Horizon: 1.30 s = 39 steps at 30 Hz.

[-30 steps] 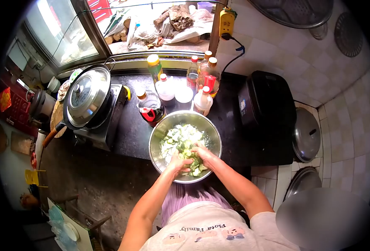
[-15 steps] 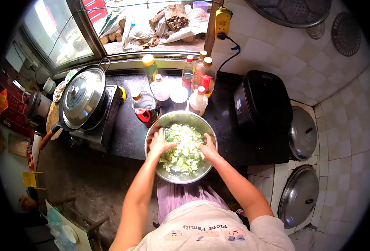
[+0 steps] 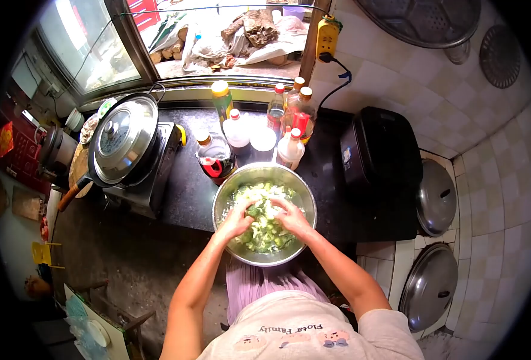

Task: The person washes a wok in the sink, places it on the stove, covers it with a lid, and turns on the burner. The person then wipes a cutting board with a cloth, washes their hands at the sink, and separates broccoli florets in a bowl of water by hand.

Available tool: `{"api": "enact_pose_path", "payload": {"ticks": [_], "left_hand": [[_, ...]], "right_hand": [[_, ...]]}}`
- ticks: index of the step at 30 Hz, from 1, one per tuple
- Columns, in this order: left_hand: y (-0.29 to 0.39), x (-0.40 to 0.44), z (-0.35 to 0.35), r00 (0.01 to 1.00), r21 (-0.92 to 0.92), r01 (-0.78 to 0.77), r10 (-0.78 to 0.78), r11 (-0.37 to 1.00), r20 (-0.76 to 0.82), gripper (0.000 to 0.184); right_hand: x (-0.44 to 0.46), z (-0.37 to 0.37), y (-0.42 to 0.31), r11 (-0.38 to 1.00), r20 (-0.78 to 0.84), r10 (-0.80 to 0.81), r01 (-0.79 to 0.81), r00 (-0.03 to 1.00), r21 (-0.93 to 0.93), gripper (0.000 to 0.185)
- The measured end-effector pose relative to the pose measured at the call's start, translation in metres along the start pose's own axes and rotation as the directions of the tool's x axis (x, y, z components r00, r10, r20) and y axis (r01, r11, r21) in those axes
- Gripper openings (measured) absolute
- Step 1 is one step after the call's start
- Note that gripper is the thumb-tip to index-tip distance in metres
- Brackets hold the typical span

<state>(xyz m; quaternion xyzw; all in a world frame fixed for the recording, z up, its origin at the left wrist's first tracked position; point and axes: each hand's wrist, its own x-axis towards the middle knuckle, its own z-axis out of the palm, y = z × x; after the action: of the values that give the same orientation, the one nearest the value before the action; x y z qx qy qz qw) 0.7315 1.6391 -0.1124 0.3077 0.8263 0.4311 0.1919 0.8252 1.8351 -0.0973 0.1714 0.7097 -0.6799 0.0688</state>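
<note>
A large steel bowl at the counter's front edge holds water and chopped leafy greens, pale and dark green. My left hand is inside on the left, its fingers curled round some of the pieces, a darker green bit showing at the fingertips. From the right side my right hand reaches in, fingers bent over more of the greens. A small gap separates the two hands, and their fingertips are partly lost among the leaves.
Behind the bowl stand several bottles, among them a dark sauce bottle and a white bottle. A lidded wok sits on a stove to the left. A black appliance stands on the right.
Both hands have moved inward from the bowl's sides toward its middle, closing on the greens. The greens are shifted and heaped differently. The camera view has moved slightly.
</note>
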Motion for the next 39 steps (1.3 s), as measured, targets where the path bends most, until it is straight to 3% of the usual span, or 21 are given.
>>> {"api": "enact_pose_path", "payload": {"ticks": [1, 2, 3, 6, 7, 9, 11, 12, 13, 16, 19, 20, 22, 23, 25, 27, 29, 31, 33, 35, 39], "left_hand": [[-0.008, 0.005, -0.001, 0.992, 0.071, -0.123, 0.125, 0.99, -0.027, 0.059], [0.01, 0.009, -0.017, 0.996, -0.063, 0.065, -0.061, 0.996, 0.07, 0.067], [-0.001, 0.019, -0.019, 0.998, 0.072, 0.06, -0.062, 0.996, 0.017, 0.073], [-0.031, 0.036, -0.006, 0.958, 0.023, 0.259, -0.254, 0.965, -0.137, 0.083], [-0.014, 0.037, -0.001, 0.925, 0.088, 0.379, -0.373, 0.921, -0.075, 0.09], [0.017, 0.028, 0.027, 0.904, 0.177, 0.427, -0.415, 0.887, -0.099, 0.08], [-0.004, 0.028, 0.048, 0.972, -0.108, 0.233, -0.229, 0.967, 0.049, 0.073], [-0.008, 0.025, 0.051, 0.966, -0.291, 0.256, -0.241, 0.922, 0.09, 0.066], [-0.015, 0.022, 0.049, 0.957, -0.345, 0.291, -0.266, 0.892, 0.118, 0.065], [0.026, 0.009, 0.004, 0.911, -0.443, 0.411, -0.352, 0.796, 0.213, 0.06], [0.009, -0.006, -0.002, 0.954, -0.472, 0.282, -0.298, 0.835, 0.043, 0.059], [0.04, -0.015, -0.017, 0.937, -0.455, 0.32, -0.348, 0.831, 0.024, 0.058], [0.02, -0.025, -0.006, 0.982, 0.002, 0.052, -0.051, 0.999, -0.182, 0.055], [0.013, -0.031, -0.001, 0.966, 0.253, -0.07, 0.129, 0.965, -0.224, 0.054], [0.035, -0.04, 0.013, 0.984, 0.249, 0.178, -0.173, 0.952, -0.04, 0.04], [0.037, -0.052, 0.04, 1.0, 0.239, -0.007, 0.002, 0.971, 0.02, 0.033], [0.041, -0.056, 0.048, 0.992, 0.396, -0.01, -0.041, 0.918, 0.12, 0.029], [0.026, -0.053, 0.046, 0.983, 0.37, 0.108, -0.155, 0.923, 0.101, 0.028], [0.028, -0.052, 0.038, 0.981, 0.424, 0.19, -0.154, 0.886, -0.117, 0.028], [0.025, -0.05, 0.028, 0.968, 0.449, 0.218, -0.134, 0.866, -0.211, 0.033], [0.027, -0.044, 0.039, 0.976, 0.342, -0.164, 0.203, 0.925, -0.079, 0.037]], "right_hand": [[0.002, -0.003, 0.006, 0.994, -0.052, -0.037, 0.031, 0.998, -0.106, 0.049], [0.004, -0.007, 0.017, 0.976, -0.101, -0.075, 0.052, 0.992, -0.212, 0.05], [0.0, -0.008, 0.01, 0.946, -0.143, -0.117, 0.066, 0.983, -0.318, 0.051], [0.003, -0.012, 0.027, 0.959, -0.375, 0.077, -0.172, 0.924, -0.226, 0.055], [0.012, -0.011, 0.051, 0.955, -0.446, 0.133, -0.235, 0.885, -0.181, 0.055], [0.03, 0.003, 0.084, 0.934, -0.299, 0.355, -0.319, 0.886, 0.163, 0.066], [0.012, 0.004, 0.034, 0.891, -0.023, 0.357, -0.333, 0.934, 0.309, 0.066], [0.009, 0.001, 0.033, 0.89, -0.018, 0.336, -0.311, 0.942, 0.332, 0.07], [0.016, -0.009, 0.056, 0.95, -0.005, 0.254, -0.248, 0.967, 0.188, 0.069], [-0.005, -0.024, 0.019, 0.941, 0.071, 0.237, -0.247, 0.969, 0.232, 0.062], [-0.002, -0.025, 0.032, 0.97, -0.006, 0.201, -0.198, 0.98, 0.144, 0.057], [-0.001, -0.024, 0.035, 0.981, -0.03, 0.174, -0.17, 0.984, 0.093, 0.054], [0.001, -0.021, 0.041, 0.993, -0.076, 0.114, -0.115, 0.991, -0.01, 0.049], [0.004, -0.02, 0.045, 0.983, -0.139, 0.014, -0.039, 0.99, -0.178, 0.046], [0.008, -0.015, 0.053, 0.861, -0.209, -0.213, 0.082, 0.954, -0.502, 0.041], [0.004, -0.008, 0.036, 0.851, -0.189, -0.09, -0.023, 0.978, -0.524, 0.034], [0.005, -0.005, 0.044, 0.784, -0.146, 0.006, -0.095, 0.989, -0.613, 0.033], [0.008, -0.009, 0.048, 0.805, -0.113, 0.043, -0.101, 0.993, -0.584, 0.029], [0.006, -0.01, 0.041, 0.843, -0.128, 0.028, -0.092, 0.991, -0.53, 0.026], [0.006, -0.012, 0.035, 0.783, -0.214, -0.225, 0.046, 0.951, -0.62, 0.026], [0.009, -0.003, 0.033, 0.614, -0.144, -0.314, 0.085, 0.939, -0.785, 0.034]]}}
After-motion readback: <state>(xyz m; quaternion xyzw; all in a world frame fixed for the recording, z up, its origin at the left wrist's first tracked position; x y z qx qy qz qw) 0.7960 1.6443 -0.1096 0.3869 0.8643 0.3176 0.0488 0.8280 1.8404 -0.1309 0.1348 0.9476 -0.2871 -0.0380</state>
